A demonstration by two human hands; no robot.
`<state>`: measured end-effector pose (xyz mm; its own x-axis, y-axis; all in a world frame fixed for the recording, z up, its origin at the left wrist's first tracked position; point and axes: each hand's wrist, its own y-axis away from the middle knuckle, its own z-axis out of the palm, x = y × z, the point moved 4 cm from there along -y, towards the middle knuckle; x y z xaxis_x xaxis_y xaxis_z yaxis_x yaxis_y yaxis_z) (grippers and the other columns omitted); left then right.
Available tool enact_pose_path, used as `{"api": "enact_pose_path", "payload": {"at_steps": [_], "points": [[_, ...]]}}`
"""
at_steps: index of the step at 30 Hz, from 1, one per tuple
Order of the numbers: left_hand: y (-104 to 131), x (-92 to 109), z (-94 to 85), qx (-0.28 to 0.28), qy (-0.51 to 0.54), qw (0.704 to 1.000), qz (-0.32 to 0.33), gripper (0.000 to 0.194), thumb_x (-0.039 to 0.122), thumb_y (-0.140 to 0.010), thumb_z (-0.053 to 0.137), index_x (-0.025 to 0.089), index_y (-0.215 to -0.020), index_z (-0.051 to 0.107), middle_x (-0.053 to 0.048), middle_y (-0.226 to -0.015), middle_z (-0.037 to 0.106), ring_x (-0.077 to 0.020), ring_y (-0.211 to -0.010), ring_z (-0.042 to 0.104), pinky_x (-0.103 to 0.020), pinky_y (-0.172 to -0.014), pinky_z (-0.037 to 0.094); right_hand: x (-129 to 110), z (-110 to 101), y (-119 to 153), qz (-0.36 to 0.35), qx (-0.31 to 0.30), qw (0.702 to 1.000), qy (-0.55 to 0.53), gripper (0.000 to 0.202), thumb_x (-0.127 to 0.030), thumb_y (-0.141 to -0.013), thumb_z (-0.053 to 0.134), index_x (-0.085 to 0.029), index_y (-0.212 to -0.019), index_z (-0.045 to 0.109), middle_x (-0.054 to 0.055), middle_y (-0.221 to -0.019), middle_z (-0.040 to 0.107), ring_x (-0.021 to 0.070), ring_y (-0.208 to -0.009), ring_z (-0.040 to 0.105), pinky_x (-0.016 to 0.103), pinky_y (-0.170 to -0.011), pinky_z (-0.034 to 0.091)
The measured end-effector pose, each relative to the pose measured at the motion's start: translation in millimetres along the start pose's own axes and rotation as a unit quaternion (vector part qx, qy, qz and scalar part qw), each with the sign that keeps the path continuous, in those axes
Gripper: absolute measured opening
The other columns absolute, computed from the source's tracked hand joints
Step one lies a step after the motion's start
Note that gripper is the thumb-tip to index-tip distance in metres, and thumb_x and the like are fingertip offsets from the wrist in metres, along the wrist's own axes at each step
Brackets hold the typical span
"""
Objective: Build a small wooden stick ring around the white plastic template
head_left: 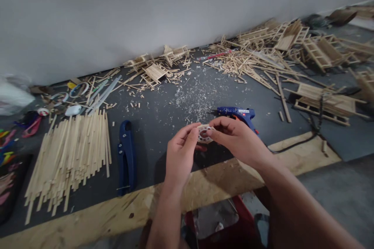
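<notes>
Both my hands hold a small round piece (203, 134) with a pale rim and an open centre, just above the front part of the dark table. My left hand (183, 146) pinches its left side between thumb and fingers. On the right side, my right hand (233, 136) grips the same piece with thumb and forefinger. Behind my right hand lies a blue glue gun (236, 113) with a small orange-red light, partly covered by that hand.
Thin wooden sticks (73, 155) and a blue cutter (127, 159) lie at the left. Small wooden chairs (154, 73), a red pen (214, 55) and cut stick pieces (239, 62) spread along the wall. A black cord (295, 145) runs at the right.
</notes>
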<state>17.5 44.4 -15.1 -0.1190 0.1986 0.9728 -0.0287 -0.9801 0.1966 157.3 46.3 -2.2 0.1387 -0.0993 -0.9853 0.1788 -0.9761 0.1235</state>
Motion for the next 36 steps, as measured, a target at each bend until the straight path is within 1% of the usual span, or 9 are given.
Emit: {"api": "enact_pose_path", "payload": {"at_steps": [4,9,14,20,25,28,32,36], "points": [[0,-1,0.3,-0.002,0.017,1.000,0.001,0.025,0.033,-0.076,0.058,0.018,-0.093,0.069,-0.006,-0.087,0.068,-0.0154,-0.071,0.061,-0.024,-0.053,0.053,0,-2,1,-0.019,-0.002,1.000,-0.001,0.023,-0.043,-0.079,0.055,-0.021,-0.085,0.061,0.001,-0.083,0.065,0.0150,-0.080,0.058,0.027,-0.072,0.043],[2,0,1.7,-0.003,0.054,0.999,-0.008,0.021,0.029,-0.075,0.058,0.019,-0.089,0.070,-0.004,-0.084,0.068,-0.0143,-0.070,0.059,-0.024,-0.053,0.052,-1,-4,4,-0.036,-0.008,0.999,-0.006,0.024,-0.043,-0.079,0.055,-0.021,-0.086,0.060,0.001,-0.084,0.064,0.0152,-0.082,0.058,0.028,-0.074,0.043],[3,0,2.7,-0.007,0.077,0.997,-0.021,0.020,0.029,-0.074,0.059,0.016,-0.086,0.070,-0.005,-0.081,0.067,-0.0154,-0.071,0.060,-0.025,-0.053,0.052,-1,-4,5,-0.043,-0.009,0.999,-0.005,0.025,-0.043,-0.079,0.055,-0.020,-0.088,0.061,0.001,-0.085,0.065,0.0152,-0.082,0.058,0.028,-0.074,0.043],[2,0,3.1,-0.008,0.084,0.996,-0.025,0.020,0.028,-0.074,0.059,0.015,-0.084,0.070,-0.006,-0.079,0.067,-0.0154,-0.070,0.060,-0.025,-0.053,0.052,-3,-6,6,-0.051,-0.004,0.998,0.021,0.023,-0.040,-0.081,0.055,-0.020,-0.088,0.061,0.001,-0.086,0.064,0.0140,-0.078,0.057,0.026,-0.071,0.043],[1,1,2.5,0.011,0.087,0.995,-0.040,0.024,0.028,-0.073,0.058,0.014,-0.091,0.068,-0.005,-0.075,0.067,-0.0160,-0.067,0.060,-0.026,-0.052,0.052,-4,-6,6,-0.062,-0.009,0.998,0.025,0.019,-0.038,-0.081,0.056,-0.020,-0.087,0.061,0.000,-0.084,0.063,0.0126,-0.075,0.056,0.025,-0.067,0.042],[0,0,1.8,0.009,0.085,0.995,-0.053,0.024,0.027,-0.075,0.058,0.015,-0.093,0.067,-0.006,-0.075,0.068,-0.0161,-0.067,0.061,-0.027,-0.054,0.052,-5,-6,6,-0.065,-0.017,0.997,0.026,0.017,-0.036,-0.082,0.056,-0.021,-0.088,0.062,-0.001,-0.083,0.063,0.0122,-0.075,0.056,0.024,-0.066,0.041],[-2,-4,-0.4,-0.016,0.062,0.997,-0.048,0.020,0.024,-0.076,0.058,0.019,-0.093,0.068,-0.004,-0.080,0.068,-0.0144,-0.072,0.061,-0.025,-0.061,0.052,-8,-8,7,-0.072,-0.024,0.996,0.038,0.016,-0.035,-0.081,0.057,-0.022,-0.088,0.063,0.000,-0.085,0.064,0.0129,-0.078,0.055,0.025,-0.068,0.041],[-4,-7,-0.1,-0.087,0.024,0.995,-0.038,0.019,0.019,-0.077,0.056,0.022,-0.089,0.070,-0.002,-0.090,0.067,-0.0147,-0.083,0.059,-0.026,-0.068,0.051,-7,-13,7,-0.079,-0.022,0.997,0.011,0.016,-0.035,-0.079,0.060,-0.021,-0.087,0.062,0.000,-0.084,0.063,0.0132,-0.077,0.054,0.026,-0.069,0.041]]}}
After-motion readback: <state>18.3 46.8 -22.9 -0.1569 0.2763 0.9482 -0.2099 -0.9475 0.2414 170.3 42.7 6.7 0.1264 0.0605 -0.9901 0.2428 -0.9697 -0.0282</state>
